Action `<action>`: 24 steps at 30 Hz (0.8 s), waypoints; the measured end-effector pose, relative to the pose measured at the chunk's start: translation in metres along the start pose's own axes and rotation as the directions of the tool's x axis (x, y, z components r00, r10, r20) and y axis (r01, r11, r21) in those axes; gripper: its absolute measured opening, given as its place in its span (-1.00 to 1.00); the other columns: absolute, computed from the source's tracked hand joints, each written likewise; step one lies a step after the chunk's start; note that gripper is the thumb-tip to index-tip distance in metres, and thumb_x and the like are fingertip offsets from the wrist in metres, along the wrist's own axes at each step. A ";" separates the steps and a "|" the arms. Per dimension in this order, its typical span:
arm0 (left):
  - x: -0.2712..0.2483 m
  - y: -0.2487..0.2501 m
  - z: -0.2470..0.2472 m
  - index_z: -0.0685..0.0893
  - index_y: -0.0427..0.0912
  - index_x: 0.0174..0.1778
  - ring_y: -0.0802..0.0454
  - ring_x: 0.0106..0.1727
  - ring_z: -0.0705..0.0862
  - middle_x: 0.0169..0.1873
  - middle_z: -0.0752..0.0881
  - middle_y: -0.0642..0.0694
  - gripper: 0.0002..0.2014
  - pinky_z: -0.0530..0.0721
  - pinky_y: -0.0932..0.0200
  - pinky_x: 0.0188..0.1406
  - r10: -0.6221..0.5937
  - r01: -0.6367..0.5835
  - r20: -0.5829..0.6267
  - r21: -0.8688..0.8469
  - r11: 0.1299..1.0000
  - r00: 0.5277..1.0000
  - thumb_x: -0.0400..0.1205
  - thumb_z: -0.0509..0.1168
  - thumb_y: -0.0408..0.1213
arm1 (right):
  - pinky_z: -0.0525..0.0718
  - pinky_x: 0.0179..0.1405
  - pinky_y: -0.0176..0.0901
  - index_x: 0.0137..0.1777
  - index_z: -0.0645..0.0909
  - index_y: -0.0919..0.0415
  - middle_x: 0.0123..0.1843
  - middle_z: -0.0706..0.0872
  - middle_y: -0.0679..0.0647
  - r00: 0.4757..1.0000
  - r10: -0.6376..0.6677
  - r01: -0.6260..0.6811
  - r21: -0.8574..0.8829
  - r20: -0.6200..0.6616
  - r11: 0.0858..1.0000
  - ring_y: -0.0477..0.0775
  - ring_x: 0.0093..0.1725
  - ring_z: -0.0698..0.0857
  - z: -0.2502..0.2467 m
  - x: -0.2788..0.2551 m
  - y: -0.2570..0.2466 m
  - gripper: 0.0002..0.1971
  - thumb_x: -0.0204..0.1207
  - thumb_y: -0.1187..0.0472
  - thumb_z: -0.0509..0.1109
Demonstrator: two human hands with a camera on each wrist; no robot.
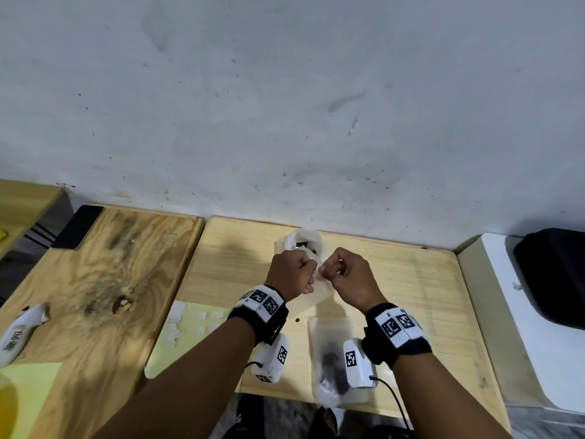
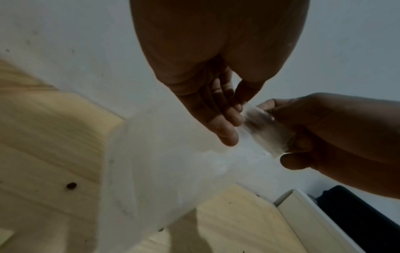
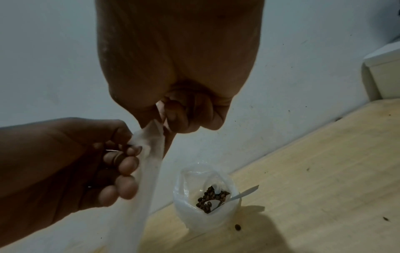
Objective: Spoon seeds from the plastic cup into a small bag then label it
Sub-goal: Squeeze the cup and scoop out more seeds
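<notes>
Both hands hold a small translucent plastic bag [image 1: 311, 293] up above the light wooden table [image 1: 411, 280]. My left hand [image 1: 292, 269] pinches the left side of its top edge, and my right hand [image 1: 340, 270] pinches the right side. The bag [image 3: 142, 171] hangs down between them; I cannot tell whether anything is in it. Behind the hands, by the wall, stands the plastic cup [image 3: 205, 195] with dark seeds [image 3: 207, 198] and a white spoon [image 3: 242, 194] leaning in it.
A filled bag with dark seeds [image 1: 334, 362] lies flat near the table's front edge. A sheet of white labels [image 1: 193, 324] lies at the left. A loose seed [image 1: 297, 320] lies on the table. A darker wooden board [image 1: 95, 296] adjoins on the left, a white box [image 1: 506, 312] on the right.
</notes>
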State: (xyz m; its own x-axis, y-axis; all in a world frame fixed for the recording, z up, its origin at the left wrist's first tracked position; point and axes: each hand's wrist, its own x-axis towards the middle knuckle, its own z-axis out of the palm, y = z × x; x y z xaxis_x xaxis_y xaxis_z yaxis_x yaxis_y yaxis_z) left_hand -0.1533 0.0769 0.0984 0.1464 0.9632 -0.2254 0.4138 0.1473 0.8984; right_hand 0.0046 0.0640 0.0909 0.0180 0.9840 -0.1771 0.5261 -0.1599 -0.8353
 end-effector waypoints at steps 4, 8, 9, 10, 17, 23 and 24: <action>-0.003 -0.004 -0.001 0.53 -0.44 -0.45 -0.06 -0.56 0.75 -0.57 0.68 -0.34 -0.71 0.70 -0.16 -0.41 0.119 -0.118 0.007 0.161 0.980 0.993 0.52 0.27 -0.31 | 0.76 -0.06 0.11 -0.33 0.55 -0.04 -0.28 0.83 -0.13 0.998 0.006 -0.008 -0.029 -0.056 1.000 -0.04 -0.15 0.82 -0.002 0.000 0.001 -0.84 0.38 0.24 0.40; -0.004 -0.011 0.003 0.49 -0.34 -0.55 0.08 -0.64 0.65 -0.65 0.62 -0.27 -0.65 0.65 -0.09 -0.42 0.163 -0.155 -0.025 0.200 0.968 0.986 0.45 0.28 -0.15 | 0.72 -0.12 0.05 -0.24 0.50 -0.03 -0.38 0.82 -0.15 0.995 0.040 -0.043 -0.030 -0.090 0.999 -0.03 -0.28 0.77 -0.006 0.001 0.000 -0.81 0.45 0.25 0.44; -0.002 -0.015 0.005 0.51 -0.24 -0.52 0.10 -0.59 0.62 -0.61 0.63 -0.17 -0.68 0.64 -0.01 -0.41 0.173 -0.158 -0.058 0.201 0.967 0.983 0.43 0.34 -0.10 | 0.68 -0.18 0.02 -0.23 0.48 -0.05 -0.42 0.80 -0.15 0.997 0.033 -0.036 -0.034 -0.076 0.999 -0.01 -0.35 0.73 -0.006 0.000 -0.001 -0.77 0.46 0.26 0.46; -0.004 -0.017 0.005 0.56 -0.12 -0.42 0.17 -0.48 0.60 -0.48 0.66 -0.03 -0.74 0.62 0.11 -0.34 0.185 -0.165 -0.080 0.204 0.965 0.980 0.40 0.44 -0.05 | 0.66 -0.24 0.00 -0.24 0.47 -0.08 -0.47 0.77 -0.17 0.997 0.023 -0.026 -0.037 -0.072 0.999 0.02 -0.39 0.69 -0.005 -0.001 -0.002 -0.74 0.46 0.28 0.45; -0.007 -0.016 0.005 0.07 0.00 0.62 -0.01 0.48 0.37 0.51 0.32 0.05 0.29 0.53 -0.13 0.28 0.295 -0.232 0.001 0.620 0.750 0.956 0.02 0.46 0.44 | 0.40 -0.39 -0.18 -0.27 0.68 0.00 -0.41 0.77 0.20 1.000 0.008 -0.006 0.167 -0.014 0.986 0.06 -0.46 0.45 -0.002 0.002 -0.007 -0.62 0.45 0.52 0.22; -0.003 -0.016 -0.005 0.26 -0.14 0.60 -0.09 0.35 0.51 0.38 0.47 -0.08 0.23 0.48 -0.12 0.38 0.434 -0.377 0.082 0.656 0.654 0.897 0.01 0.47 0.31 | 0.63 -0.14 -0.32 -0.06 0.82 -0.05 -0.23 0.85 0.09 0.991 -0.039 0.024 0.120 0.126 0.992 -0.12 -0.22 0.76 -0.013 0.004 -0.007 -0.76 0.50 0.36 0.53; -0.004 -0.015 -0.007 0.31 -0.16 0.58 -0.09 0.30 0.52 0.34 0.50 -0.09 0.21 0.49 -0.11 0.37 0.465 -0.411 0.106 0.662 0.627 0.879 0.00 0.48 0.31 | 0.64 -0.12 -0.33 -0.05 0.82 -0.06 -0.20 0.85 0.09 0.987 -0.047 0.030 0.111 0.154 0.993 -0.12 -0.19 0.76 -0.016 0.004 -0.007 -0.80 0.47 0.30 0.59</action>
State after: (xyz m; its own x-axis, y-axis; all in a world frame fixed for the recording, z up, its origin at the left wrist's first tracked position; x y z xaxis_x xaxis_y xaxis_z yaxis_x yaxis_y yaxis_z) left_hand -0.1659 0.0724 0.0882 0.4161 0.8914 0.1797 0.7938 -0.4525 0.4063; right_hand 0.0147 0.0702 0.1044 -0.1376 0.9667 -0.2157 0.4288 -0.1382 -0.8927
